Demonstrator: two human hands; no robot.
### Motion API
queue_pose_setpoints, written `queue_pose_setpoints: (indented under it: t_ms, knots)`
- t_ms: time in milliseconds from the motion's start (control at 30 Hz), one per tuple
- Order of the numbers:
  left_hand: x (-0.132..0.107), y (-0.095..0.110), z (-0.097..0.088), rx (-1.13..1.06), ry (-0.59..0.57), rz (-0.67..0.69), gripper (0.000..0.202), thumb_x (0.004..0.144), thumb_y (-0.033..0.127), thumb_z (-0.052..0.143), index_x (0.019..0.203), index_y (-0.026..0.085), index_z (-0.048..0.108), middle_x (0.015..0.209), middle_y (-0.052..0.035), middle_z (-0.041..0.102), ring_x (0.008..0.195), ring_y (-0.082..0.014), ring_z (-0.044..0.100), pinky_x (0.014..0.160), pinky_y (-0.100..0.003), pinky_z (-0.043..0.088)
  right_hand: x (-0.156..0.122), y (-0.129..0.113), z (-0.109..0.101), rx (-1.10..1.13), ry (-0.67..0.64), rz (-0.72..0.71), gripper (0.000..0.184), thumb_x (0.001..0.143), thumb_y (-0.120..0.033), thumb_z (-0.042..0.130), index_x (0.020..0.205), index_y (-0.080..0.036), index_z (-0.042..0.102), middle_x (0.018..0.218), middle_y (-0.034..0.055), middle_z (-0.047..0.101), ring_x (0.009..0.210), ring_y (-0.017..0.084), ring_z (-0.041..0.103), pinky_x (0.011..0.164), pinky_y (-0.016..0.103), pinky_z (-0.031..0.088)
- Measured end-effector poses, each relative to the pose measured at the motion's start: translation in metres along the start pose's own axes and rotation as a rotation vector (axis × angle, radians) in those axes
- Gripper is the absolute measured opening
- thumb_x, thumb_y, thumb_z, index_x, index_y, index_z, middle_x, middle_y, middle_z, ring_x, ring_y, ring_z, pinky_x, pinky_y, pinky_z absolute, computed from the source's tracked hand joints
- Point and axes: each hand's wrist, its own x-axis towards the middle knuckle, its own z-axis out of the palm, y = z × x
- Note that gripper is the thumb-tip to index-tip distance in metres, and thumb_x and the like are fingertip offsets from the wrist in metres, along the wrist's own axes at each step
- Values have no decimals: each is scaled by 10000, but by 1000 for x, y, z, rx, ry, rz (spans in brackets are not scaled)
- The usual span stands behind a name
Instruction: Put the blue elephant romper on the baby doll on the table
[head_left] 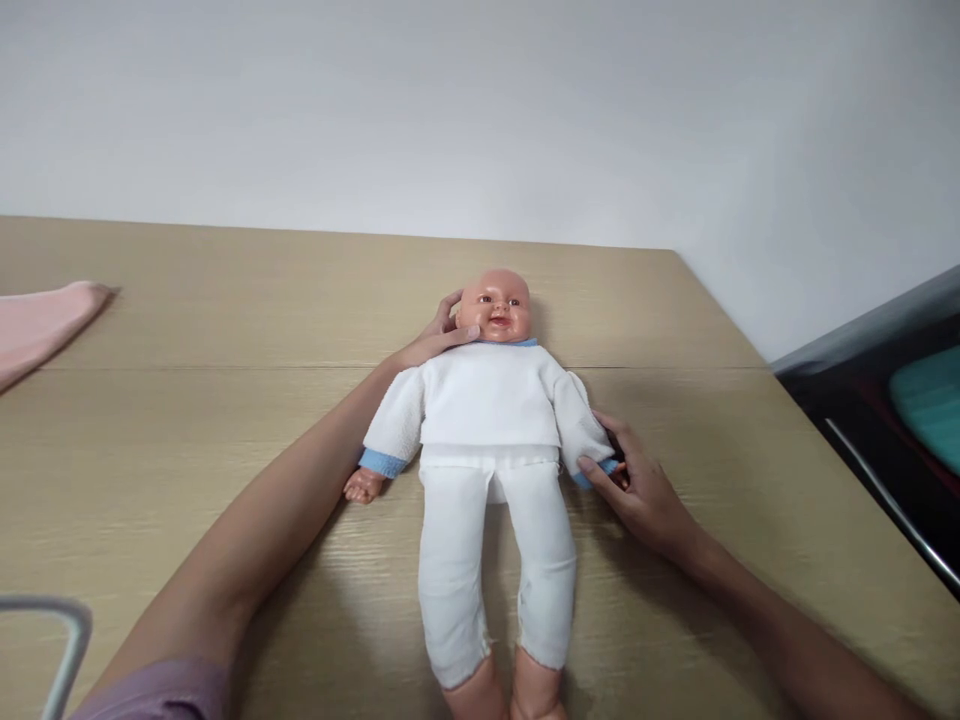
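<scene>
A baby doll [491, 400] lies on its back on the wooden table, head away from me and feet toward me. It has a white long-sleeved top with blue collar and cuffs, and white trousers. My left hand [442, 332] cups the side of the doll's head, thumb along its jaw and the other fingers partly behind the head. Around the cuff of the doll's arm on the right, my right hand [626, 480] is closed, with thumb and fingers on either side of the sleeve. The doll's other arm rests beside my left forearm.
On the table [247, 300], a pink cloth [49, 325] lies at the far left edge. A white curved bar [71, 625] shows at the lower left. Beyond the table's right edge is a black object with a teal panel [930, 400]. A pale wall stands behind.
</scene>
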Motion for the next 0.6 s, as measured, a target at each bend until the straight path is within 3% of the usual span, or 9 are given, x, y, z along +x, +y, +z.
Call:
queue_pose_setpoints:
  t_ms: [167, 600]
  knots:
    - [1, 1, 4, -7, 0, 37, 1115, 770, 541, 1002, 1688, 325, 407, 1589, -141, 651, 1599, -441, 528, 1376, -642, 356, 0, 0, -1, -4, -6, 3, 602, 1063, -590, 654, 1551, -248, 573, 1095, 82, 717, 673, 193, 584, 633, 363, 534]
    - [-5, 14, 19, 43, 43, -7, 1257, 675, 676, 990, 1676, 224, 380, 1648, -198, 608, 1624, -467, 486, 1374, -638, 352, 0, -1, -1, -12, -7, 11, 615, 1064, -557, 653, 1554, -194, 577, 1093, 82, 715, 663, 171, 573, 627, 334, 531]
